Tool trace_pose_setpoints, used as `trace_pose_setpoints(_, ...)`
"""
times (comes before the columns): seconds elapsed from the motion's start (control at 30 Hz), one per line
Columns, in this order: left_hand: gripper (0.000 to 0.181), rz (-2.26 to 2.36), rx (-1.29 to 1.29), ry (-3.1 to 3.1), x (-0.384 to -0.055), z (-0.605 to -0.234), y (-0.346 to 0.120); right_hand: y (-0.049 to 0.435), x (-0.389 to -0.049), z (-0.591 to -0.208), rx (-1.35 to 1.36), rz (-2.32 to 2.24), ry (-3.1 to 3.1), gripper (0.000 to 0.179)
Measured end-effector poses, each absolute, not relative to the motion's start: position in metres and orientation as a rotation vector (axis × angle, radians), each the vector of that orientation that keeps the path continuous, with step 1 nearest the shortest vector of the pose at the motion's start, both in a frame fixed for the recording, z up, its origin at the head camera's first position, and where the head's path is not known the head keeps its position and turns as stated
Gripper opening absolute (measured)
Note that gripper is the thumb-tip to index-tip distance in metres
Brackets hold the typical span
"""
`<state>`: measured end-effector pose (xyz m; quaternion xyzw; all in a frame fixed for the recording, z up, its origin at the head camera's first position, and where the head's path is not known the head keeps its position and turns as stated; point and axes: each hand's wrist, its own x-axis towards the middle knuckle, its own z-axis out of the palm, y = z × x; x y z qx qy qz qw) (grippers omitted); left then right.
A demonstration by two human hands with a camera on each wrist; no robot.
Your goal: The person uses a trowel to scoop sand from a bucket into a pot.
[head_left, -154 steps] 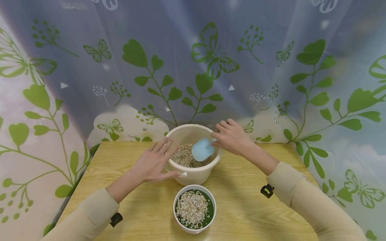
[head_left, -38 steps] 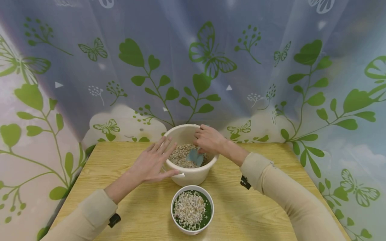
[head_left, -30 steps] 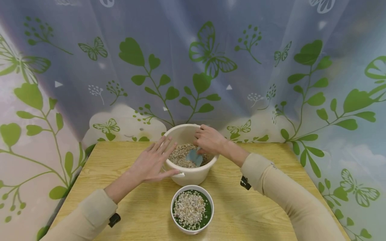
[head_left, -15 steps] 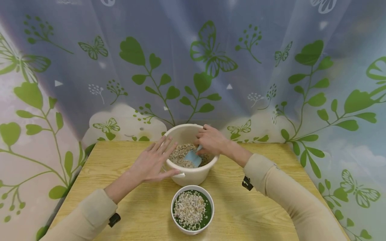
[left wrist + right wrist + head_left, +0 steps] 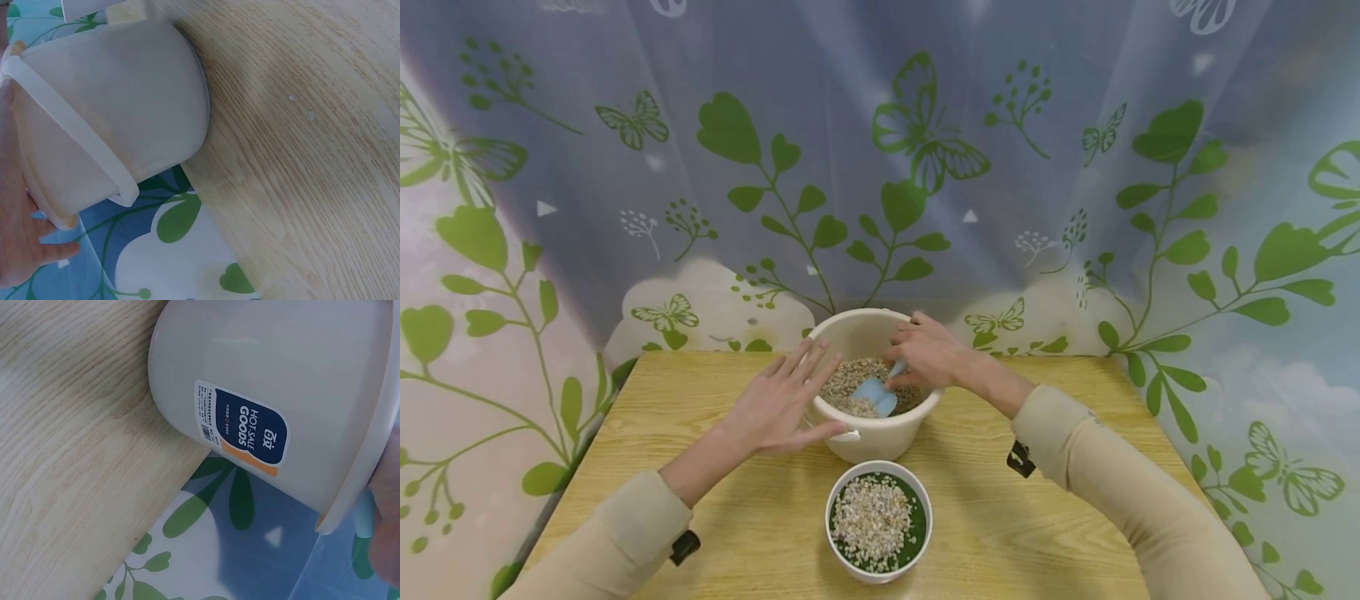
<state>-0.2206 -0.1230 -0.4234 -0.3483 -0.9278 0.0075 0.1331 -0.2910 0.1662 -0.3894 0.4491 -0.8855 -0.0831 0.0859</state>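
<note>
A cream bucket (image 5: 880, 433) stands at the back of the table, partly filled with pale brown and grey grit (image 5: 850, 379). My right hand (image 5: 925, 352) reaches over its right rim and grips the handle of a light blue scoop (image 5: 872, 394), whose blade lies in the grit. My left hand (image 5: 786, 400) rests with straight fingers on the bucket's left rim, thumb along the near side. In the left wrist view the bucket's white carrying handle (image 5: 75, 125) hangs down its side. In front of the bucket is a white pot (image 5: 831, 533), green inside, with pale grit heaped in it.
The wooden table (image 5: 1015, 500) ends at the back against a patterned curtain (image 5: 850, 167). A printed label (image 5: 253, 428) is on the bucket's side. Two tiny pale bits (image 5: 311, 115) lie on the table in the left wrist view.
Earlier the scoop was held above the bucket; it then went down into the grit. Over the last second its blade has shifted slightly left and tilted. My left hand has stayed on the rim.
</note>
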Motion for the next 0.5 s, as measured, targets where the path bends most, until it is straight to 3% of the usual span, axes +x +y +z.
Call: trace_pose_setpoints(0.5,0.104,0.022,-1.007,-2.716,-0.2200,-0.4228,-0.1228,0.1718,-0.2889,-0.3882,1.329,-0.180,-2.667,0.035)
